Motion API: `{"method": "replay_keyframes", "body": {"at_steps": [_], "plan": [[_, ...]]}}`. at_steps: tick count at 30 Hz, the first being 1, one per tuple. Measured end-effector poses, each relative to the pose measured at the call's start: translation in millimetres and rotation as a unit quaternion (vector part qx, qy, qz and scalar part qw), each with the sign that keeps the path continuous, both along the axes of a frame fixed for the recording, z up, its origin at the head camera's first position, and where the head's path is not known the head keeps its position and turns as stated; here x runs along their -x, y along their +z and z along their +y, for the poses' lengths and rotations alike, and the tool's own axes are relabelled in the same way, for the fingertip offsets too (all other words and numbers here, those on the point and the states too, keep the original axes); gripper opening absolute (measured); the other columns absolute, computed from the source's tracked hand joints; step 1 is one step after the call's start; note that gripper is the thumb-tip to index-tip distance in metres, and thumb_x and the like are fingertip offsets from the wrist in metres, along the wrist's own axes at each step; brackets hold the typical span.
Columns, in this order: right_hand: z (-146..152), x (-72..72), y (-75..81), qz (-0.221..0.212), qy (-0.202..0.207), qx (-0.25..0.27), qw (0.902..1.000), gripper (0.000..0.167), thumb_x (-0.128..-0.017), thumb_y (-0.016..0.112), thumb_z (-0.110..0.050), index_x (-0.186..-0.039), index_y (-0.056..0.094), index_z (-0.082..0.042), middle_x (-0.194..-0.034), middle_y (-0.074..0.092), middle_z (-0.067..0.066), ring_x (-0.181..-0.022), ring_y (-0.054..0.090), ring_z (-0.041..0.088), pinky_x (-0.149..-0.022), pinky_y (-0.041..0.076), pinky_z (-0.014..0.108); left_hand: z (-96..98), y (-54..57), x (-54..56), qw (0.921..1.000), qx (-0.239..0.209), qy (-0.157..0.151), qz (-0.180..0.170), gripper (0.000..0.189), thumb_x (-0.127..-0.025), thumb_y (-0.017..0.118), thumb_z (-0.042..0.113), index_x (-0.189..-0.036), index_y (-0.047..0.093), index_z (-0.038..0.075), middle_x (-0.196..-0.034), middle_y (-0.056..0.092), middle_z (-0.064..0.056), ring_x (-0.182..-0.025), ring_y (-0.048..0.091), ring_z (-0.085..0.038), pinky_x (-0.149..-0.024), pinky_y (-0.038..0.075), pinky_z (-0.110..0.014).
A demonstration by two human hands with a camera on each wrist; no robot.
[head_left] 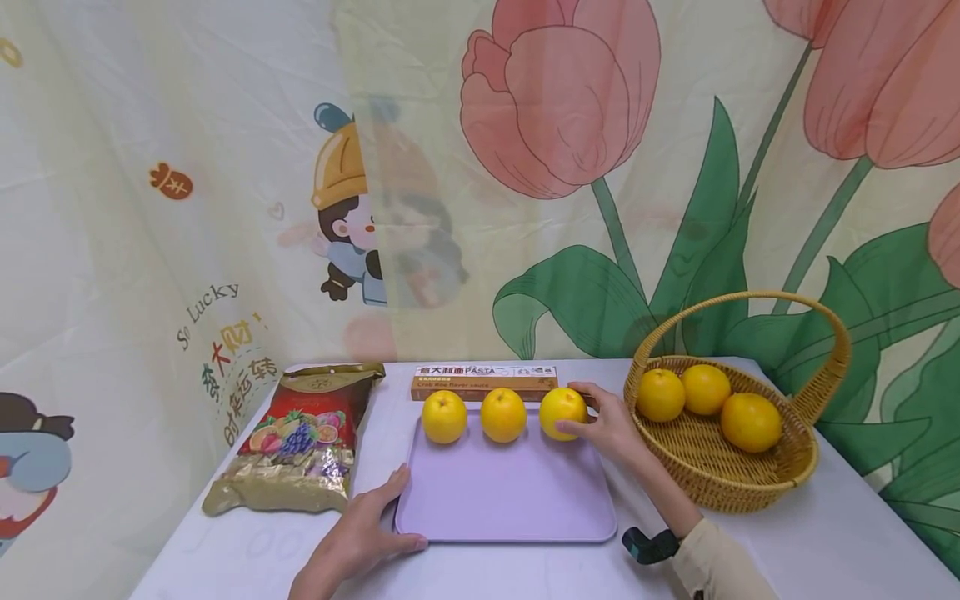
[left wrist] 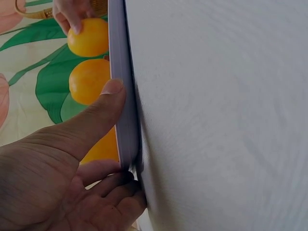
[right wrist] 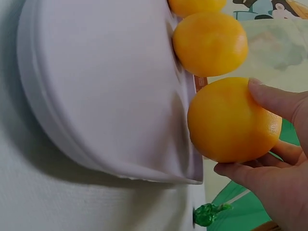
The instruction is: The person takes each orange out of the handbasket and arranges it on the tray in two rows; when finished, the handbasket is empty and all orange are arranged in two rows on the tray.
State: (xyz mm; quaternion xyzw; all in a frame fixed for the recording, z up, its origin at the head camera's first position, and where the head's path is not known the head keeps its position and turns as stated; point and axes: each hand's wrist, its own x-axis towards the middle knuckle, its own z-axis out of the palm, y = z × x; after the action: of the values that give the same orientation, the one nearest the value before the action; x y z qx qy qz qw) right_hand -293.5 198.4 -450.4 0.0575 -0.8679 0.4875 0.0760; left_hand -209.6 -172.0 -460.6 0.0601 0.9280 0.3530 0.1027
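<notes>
Head view: from my remote seat I saw the right hand with an orange clamped between thumb and fingers, at the far right corner of the tray. Left of that grip, two more oranges sat in line along the tray's far side; nearer and farther left, the left hand gripped the tray's near corner. I judged two oranges placed and the third not yet released; whether it touched the tray, I could not tell. Right of the grip, three further oranges lay in the basket.
</notes>
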Motion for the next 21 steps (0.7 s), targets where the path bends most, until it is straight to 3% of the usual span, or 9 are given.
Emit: {"method": "replay_keyframes", "body": {"at_steps": [9,21], "plan": [[0.0,3.7,-6.9,-0.013,0.0,0.003,0.9999,0.07,-0.087,0.091,-0.005,-0.147,0.057,0.009,-0.148,0.059,0.031,-0.139,0.056,0.049,-0.117,0.048,0.057,-1.5,-0.8,-0.4,1.0,-0.005,0.0,0.005,0.109,-0.073,0.102,0.026,-0.162,0.045,-0.001,-0.168,0.041,-0.024,-0.155,0.037,-0.049,-0.125,0.033,-0.065],[2.2,3.6,-3.1,-0.031,0.024,0.021,0.999,0.078,-0.085,0.091,-0.004,-0.151,0.05,0.009,-0.152,0.054,0.034,-0.143,0.051,0.052,-0.123,0.041,0.061,-0.7,0.6,-1.6,1.0,-0.007,0.005,0.003,0.11,-0.073,0.102,0.025,-0.162,0.044,0.0,-0.168,0.04,-0.024,-0.155,0.037,-0.049,-0.125,0.033,-0.066]]}}
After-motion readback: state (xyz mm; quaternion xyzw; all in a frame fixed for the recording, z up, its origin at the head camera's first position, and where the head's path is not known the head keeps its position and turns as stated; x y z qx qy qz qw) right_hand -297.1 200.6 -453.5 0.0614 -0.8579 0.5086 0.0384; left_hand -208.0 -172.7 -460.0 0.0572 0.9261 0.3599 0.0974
